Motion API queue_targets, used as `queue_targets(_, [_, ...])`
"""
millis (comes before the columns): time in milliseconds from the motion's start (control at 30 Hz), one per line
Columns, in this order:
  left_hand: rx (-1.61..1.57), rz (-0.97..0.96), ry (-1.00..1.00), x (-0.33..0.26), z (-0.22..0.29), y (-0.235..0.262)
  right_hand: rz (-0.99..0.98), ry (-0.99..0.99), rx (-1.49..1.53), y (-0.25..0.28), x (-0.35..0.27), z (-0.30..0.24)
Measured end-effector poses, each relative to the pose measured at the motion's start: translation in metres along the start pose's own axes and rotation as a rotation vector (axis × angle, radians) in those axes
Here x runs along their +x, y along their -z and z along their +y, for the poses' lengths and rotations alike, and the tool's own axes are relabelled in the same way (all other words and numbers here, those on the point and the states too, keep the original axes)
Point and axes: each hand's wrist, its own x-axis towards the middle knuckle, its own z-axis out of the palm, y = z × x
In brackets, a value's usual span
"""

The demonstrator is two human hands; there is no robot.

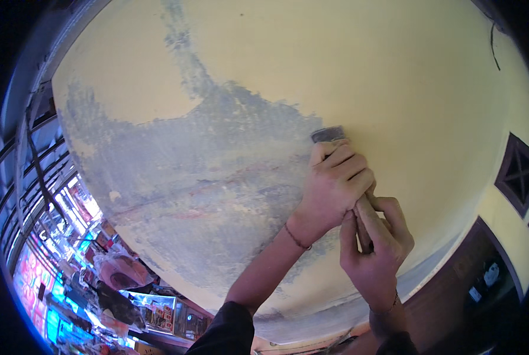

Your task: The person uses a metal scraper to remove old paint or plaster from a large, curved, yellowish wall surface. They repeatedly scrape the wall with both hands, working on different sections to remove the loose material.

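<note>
A scraper [328,134] with a dark, flat blade is pressed against a yellow painted wall [406,89], at the right edge of a bare grey patch [217,136]. My left hand [338,177] is wrapped round the scraper close behind its blade. Lower down, my right hand [378,239] is closed round the lower end of the handle, just below the left hand. Most of the handle is hidden by my fingers. Faint reddish streaks run across the grey patch, and a narrow bare strip rises from its top.
At the lower left stand a lit glass display case [158,310] and cluttered goods under a metal-framed roof. To the right are a dark doorway [471,278] and a dark diamond-patterned vent [516,171]. A thin black wire [494,47] hangs at the upper right.
</note>
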Motion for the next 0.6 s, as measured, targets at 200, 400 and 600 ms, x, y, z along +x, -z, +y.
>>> queue_targets(200, [0.033, 0.002, -0.025, 0.003, 0.001, 0.005, 0.029, 0.02, 0.017, 0.002, 0.004, -0.002])
queue_targets(400, [0.008, -0.017, -0.013, 0.004, 0.001, 0.01, 0.013, 0.008, 0.031, 0.001, 0.002, -0.005])
queue_targets(600, [-0.033, 0.046, -0.04, 0.003, -0.002, 0.007, -0.006, 0.009, -0.028, 0.002, 0.001, -0.01])
